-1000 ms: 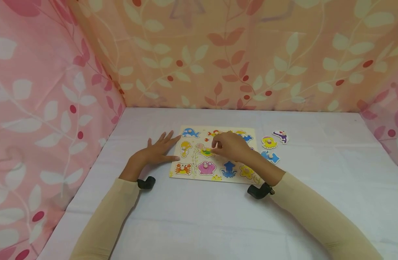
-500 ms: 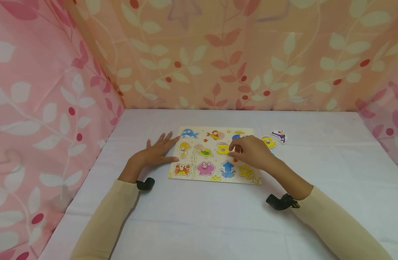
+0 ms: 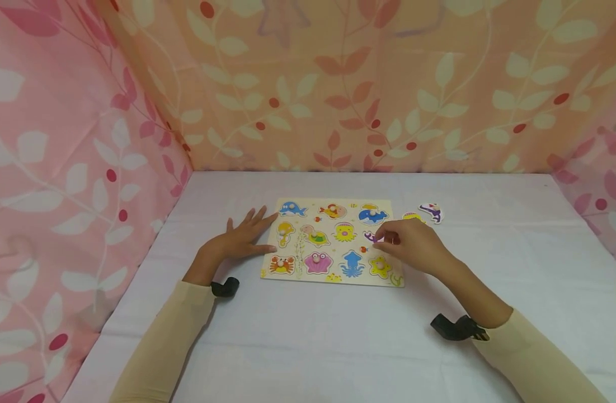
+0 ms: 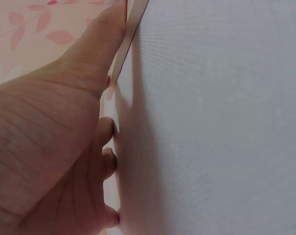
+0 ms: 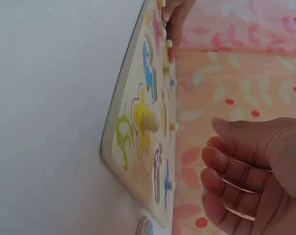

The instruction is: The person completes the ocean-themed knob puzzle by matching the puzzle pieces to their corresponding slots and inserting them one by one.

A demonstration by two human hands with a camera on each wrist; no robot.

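From my end, the puzzle board [image 3: 339, 247] lies flat on the white cloth [image 3: 308, 336], between and ahead of the two arms. I judge the board mostly filled: I count eight pieces seated, each with its knob showing. They are the small whale [image 3: 292, 209], the fish [image 3: 333, 211] and the big whale [image 3: 372, 214] along the far row; the seahorse [image 3: 285, 234] and turtle [image 3: 316, 237] in the middle; and the crab [image 3: 281, 265], shell [image 3: 318, 262] and starfish [image 3: 380, 267] along the near row.

Three hollows remain, showing only printed pictures and no knobs: the octopus hollow [image 3: 344, 232], the purple hollow [image 3: 371, 237] and the squid hollow [image 3: 352, 264]. Off the board's right side I have the purple piece [image 3: 432, 213] in plain sight and the octopus piece [image 3: 412, 215] partly covered by the hand. In the right wrist view I catch just a blue sliver [image 5: 148, 227] beside the board's corner; it may be the squid's piece, but too little shows for me to be sure.

The right hand [image 3: 410, 240] hovers over the board's right edge by the purple hollow, its fingers loosely bent, thumb near the forefinger, with nothing in its grasp. The left hand [image 3: 244, 235] is spread wide at the board's left edge, thumb against the wood, gripping no piece.
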